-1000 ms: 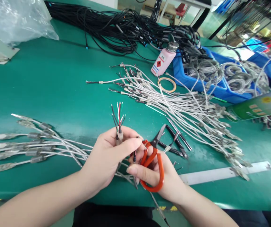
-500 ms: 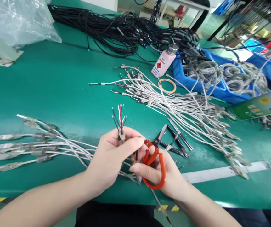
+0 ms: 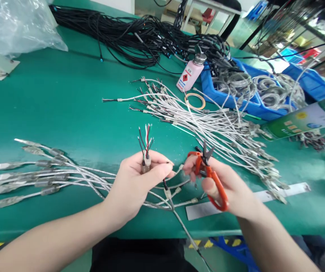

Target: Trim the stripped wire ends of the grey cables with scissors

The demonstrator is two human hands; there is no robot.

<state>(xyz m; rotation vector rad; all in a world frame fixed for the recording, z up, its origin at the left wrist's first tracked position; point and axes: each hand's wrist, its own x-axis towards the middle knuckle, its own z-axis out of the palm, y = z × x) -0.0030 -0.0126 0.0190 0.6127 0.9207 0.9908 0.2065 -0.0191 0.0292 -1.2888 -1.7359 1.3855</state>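
Observation:
My left hand point(image 3: 136, 189) is closed on several cables, whose stripped ends point(image 3: 147, 141) with black, red and white wires stick up above the fingers. Between its thumb and index fingertips is the end of another cable point(image 3: 180, 223), which hangs down past the table edge. To the right, my right hand point(image 3: 221, 181) holds orange-handled scissors point(image 3: 220, 190), fingers in the loops, short blades slightly apart and pointing up. The two hands are apart. Clear cables with USB plugs point(image 3: 5, 165) lie left of my left hand.
White cables point(image 3: 202, 122) with stripped ends are piled beyond my hands. Behind them are a pink bottle point(image 3: 190, 73), a tape roll point(image 3: 195, 101), blue bins point(image 3: 221, 92) of coiled cables and black cables point(image 3: 128, 41). A green can point(image 3: 298, 121) and a metal ruler point(image 3: 203, 210) are at the right.
My right hand has moved right, away from my left hand, with the scissors, whose blades now point up. More of the cable ends below my left hand show. The whole view has shifted slightly.

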